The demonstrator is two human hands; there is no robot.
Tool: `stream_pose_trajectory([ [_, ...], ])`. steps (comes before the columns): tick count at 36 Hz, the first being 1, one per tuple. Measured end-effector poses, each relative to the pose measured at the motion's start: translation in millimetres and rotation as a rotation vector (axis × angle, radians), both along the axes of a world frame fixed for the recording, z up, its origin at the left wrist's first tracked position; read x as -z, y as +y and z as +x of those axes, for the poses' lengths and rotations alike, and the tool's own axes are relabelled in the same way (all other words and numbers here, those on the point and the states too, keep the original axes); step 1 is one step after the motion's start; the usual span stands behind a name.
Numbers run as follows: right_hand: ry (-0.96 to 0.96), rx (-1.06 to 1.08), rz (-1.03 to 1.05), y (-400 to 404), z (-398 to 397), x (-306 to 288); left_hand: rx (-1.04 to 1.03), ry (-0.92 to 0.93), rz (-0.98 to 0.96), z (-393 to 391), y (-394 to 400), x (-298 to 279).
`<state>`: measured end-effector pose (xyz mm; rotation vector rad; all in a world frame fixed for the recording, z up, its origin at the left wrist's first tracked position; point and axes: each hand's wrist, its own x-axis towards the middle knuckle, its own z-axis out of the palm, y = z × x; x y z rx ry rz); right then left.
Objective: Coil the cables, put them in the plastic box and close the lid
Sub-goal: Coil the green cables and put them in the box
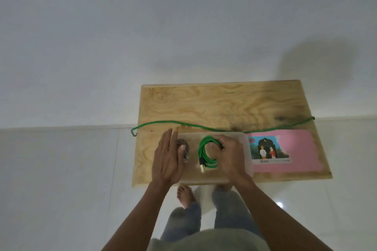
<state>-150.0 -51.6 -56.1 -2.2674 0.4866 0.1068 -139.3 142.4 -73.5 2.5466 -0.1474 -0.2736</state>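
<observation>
The round coil of green cable point(208, 154) sits in the clear plastic box point(247, 159) on the wooden desk point(224, 104), plug end pointing near. The right hand point(229, 154) grasps it. The left hand point(167, 159) is flat and released, beside a grey coiled cable point(183, 150).
</observation>
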Motion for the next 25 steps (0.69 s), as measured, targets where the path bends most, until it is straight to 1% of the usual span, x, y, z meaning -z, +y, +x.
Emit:
stream_pose_trajectory([
  [5, 0.123, 0.015, -0.047, 12, 2, 25, 0.045, -0.044, 0.023, -3, -1, 12],
  [8, 0.14, 0.068, -0.041, 18, 6, 32, 0.056, -0.058, 0.028, -3, 0, 16],
  [13, 0.11, 0.076, -0.006, 27, 12, 39, 0.063, -0.065, 0.023, -3, 1, 20],
  [17, 0.016, 0.03, 0.057, 26, 8, 39, 0.061, -0.063, 0.018, -3, 1, 22],
  [21, -0.01, -0.008, 0.031, 21, 2, 35, 0.058, -0.075, 0.012, -3, 1, 22],
  [25, -0.013, 0.049, 0.037, 15, 1, 23, 0.033, -0.059, 0.001, -3, 2, 19],
])
